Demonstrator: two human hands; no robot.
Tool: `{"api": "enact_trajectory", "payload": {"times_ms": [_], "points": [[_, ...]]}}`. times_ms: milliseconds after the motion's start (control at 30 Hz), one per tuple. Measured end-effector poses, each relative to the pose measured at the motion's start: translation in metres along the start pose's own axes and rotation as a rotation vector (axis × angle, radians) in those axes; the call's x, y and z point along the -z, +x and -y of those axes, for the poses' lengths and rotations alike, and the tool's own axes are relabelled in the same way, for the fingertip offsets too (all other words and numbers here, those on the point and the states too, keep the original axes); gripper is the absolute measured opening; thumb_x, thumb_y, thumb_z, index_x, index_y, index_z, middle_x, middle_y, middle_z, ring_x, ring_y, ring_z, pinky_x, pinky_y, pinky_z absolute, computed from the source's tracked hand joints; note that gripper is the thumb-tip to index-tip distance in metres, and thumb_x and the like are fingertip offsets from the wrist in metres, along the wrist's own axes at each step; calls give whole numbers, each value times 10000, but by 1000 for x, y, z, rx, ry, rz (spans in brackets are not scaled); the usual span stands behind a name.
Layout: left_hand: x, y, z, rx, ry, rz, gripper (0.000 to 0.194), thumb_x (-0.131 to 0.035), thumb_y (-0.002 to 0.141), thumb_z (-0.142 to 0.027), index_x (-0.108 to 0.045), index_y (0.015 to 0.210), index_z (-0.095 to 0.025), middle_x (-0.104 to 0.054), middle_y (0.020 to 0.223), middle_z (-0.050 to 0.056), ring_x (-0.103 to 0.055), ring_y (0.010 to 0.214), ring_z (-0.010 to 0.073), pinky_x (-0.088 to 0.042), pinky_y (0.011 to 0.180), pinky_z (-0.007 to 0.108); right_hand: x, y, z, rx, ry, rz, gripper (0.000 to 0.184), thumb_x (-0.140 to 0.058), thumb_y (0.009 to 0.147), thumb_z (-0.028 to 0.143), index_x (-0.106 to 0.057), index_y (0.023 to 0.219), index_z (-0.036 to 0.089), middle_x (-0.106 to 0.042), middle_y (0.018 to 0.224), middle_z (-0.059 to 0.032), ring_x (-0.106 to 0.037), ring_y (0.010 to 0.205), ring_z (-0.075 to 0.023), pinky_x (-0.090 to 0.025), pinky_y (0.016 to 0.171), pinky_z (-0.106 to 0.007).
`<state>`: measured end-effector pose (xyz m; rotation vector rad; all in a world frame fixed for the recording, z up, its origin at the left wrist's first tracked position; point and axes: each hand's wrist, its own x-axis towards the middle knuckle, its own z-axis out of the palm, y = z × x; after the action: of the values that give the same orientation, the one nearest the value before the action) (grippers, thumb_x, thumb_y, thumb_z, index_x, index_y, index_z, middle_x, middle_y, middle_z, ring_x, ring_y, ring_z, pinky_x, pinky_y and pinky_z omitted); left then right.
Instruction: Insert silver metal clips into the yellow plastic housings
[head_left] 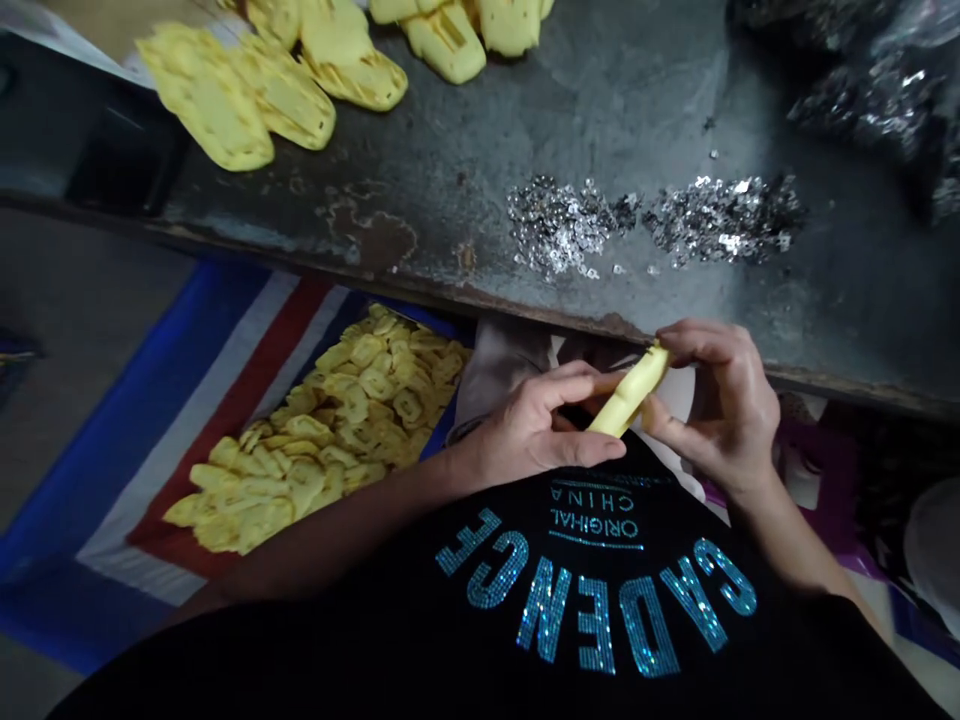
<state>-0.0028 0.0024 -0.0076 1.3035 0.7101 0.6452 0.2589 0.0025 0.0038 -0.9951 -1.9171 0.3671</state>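
Pinching yellow moulded piece (pixel 628 390) between left hand (pixel 536 425), right hand (pixel 720 410); both grips tight.

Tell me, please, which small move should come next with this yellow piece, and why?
Probably lay the folded yellow piece onto the pile of yellow pieces on the striped sheet: your left hand and right hand pinch it closed, and that pile, which looks folded alike, lies right beside your left forearm.

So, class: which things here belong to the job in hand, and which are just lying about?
In use: left hand, right hand, holding a yellow piece; yellow pieces heaped on the striped cloth; more on the metal table.
Lying about: small silver pieces, untouched; shiny dark bag.
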Motion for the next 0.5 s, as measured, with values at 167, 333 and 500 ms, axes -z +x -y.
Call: {"api": "enact_trajectory", "payload": {"times_ms": [167, 333, 500], "points": [[1, 5, 5, -131, 63, -86, 520, -944, 1006, -429, -874, 1490, -252, -830, 1259, 108, -790, 1135, 246, -667, 865, 304, -1, 5, -5, -9, -14, 2, 527, -913, 987, 281, -713, 1474, 265, -825, 1295, -116, -791, 1175, -318, -706, 971, -497], [7, 10, 8, -301, 122, -153, 337, -960, 981, -337, -933, 1287, -199, -908, 1149, 100, -849, 1023, 218, -686, 869, 286, -7, 13, -7, -29, -16, 49, 505, -909, 993, 282, -713, 1459, 262, -829, 1303, -113, -790, 1169, -310, -711, 970, -487], [11, 11, 6, -288, 115, -190, 352, -998, 915, -301, -934, 1235, -168, -921, 1113, 111, -860, 949, 223, -702, 764, 278, -12, 24, -5, -22, -32, 64, 492, -884, 1003, 309, -706, 1461, 316, -835, 1288, -98, -801, 1148, -329, -731, 924, -515]]}}
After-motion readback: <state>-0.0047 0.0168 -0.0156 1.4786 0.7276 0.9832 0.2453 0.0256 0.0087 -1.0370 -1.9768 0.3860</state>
